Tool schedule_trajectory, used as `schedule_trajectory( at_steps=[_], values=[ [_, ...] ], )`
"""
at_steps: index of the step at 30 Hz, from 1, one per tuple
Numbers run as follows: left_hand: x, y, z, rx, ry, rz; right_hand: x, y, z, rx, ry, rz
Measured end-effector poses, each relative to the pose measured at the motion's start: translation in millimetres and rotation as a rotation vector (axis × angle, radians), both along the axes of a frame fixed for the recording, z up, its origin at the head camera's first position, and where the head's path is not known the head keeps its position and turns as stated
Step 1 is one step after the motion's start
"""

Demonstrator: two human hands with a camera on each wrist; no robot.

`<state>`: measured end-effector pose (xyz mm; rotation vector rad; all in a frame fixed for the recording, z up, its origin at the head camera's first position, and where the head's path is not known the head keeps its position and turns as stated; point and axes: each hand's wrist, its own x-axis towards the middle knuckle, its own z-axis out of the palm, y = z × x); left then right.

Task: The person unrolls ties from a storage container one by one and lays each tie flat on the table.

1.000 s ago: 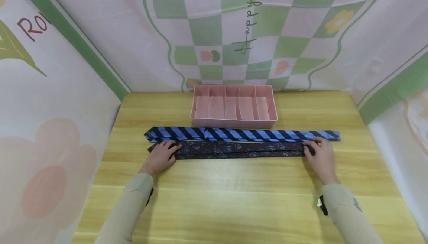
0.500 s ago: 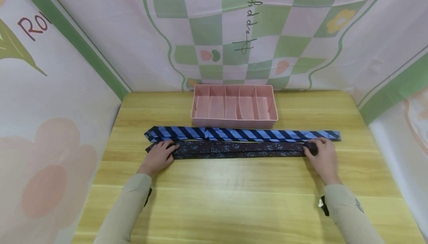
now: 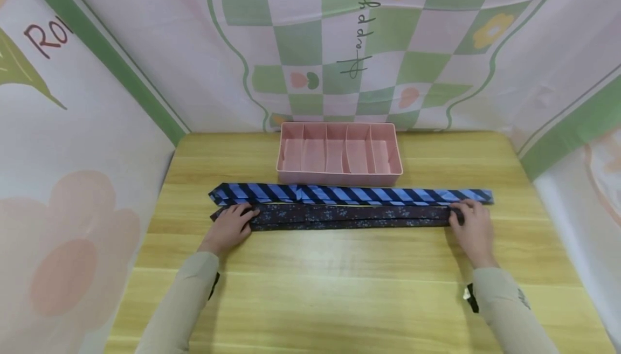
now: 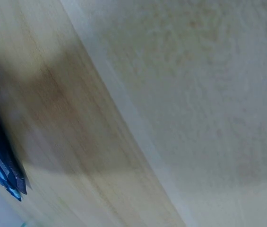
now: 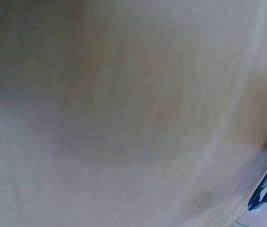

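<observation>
A dark necktie [image 3: 349, 215] with small blue flowers lies folded lengthwise across the table. My left hand [image 3: 230, 227] pinches it near its pointed left end, whose tip shows just past the fingers. At the other end, my right hand [image 3: 474, 230] grips the dark necktie between thumb and fingers, which hide that end. Just behind and parallel lies a blue and navy striped necktie [image 3: 368, 195], also folded. At the left wrist view's edge both tie ends show, the dark one [image 4: 3, 151] in front. The right wrist view catches the striped tie's end [image 5: 265, 187].
A pink box [image 3: 339, 177] with several compartments stands behind the ties, close to the back edge of the wooden table [image 3: 320, 289]. Printed fabric walls [image 3: 298, 41] enclose the table at the back and both sides.
My left hand has shifted slightly left, and the dark necktie moved with it. My right hand has moved right along that tie's end, baring a little more of it. The striped tie stays put.
</observation>
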<state>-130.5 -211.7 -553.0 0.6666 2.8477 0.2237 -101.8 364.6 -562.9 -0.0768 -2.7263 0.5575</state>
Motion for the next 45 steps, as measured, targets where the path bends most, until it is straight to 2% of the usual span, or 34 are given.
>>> schedule_trajectory(
  at_steps=[8,16,24,31,35,45],
  values=[
    [-0.7,-0.8,-3.0,-0.001,0.001,-0.004,-0.2,3.7,-3.4,-0.009,0.034,0.004],
    [-0.9,-1.6,-4.2,-0.003,0.011,-0.004,0.1,8.5,-5.4,-0.019,-0.015,-0.023],
    [-0.8,-3.0,-5.5,0.003,0.018,-0.013,1.8,9.0,1.0,-0.020,-0.068,-0.020],
    [-1.0,-1.4,-5.2,-0.003,0.000,0.000,3.1,13.6,-1.2,-0.032,-0.074,-0.032],
    [-0.2,0.2,-2.5,0.003,-0.018,0.012,3.3,17.6,-2.6,-0.023,-0.110,-0.047],
    [-0.8,-0.9,-4.7,0.001,-0.011,0.011,5.4,23.0,-2.1,-0.034,-0.137,-0.087]
  ],
)
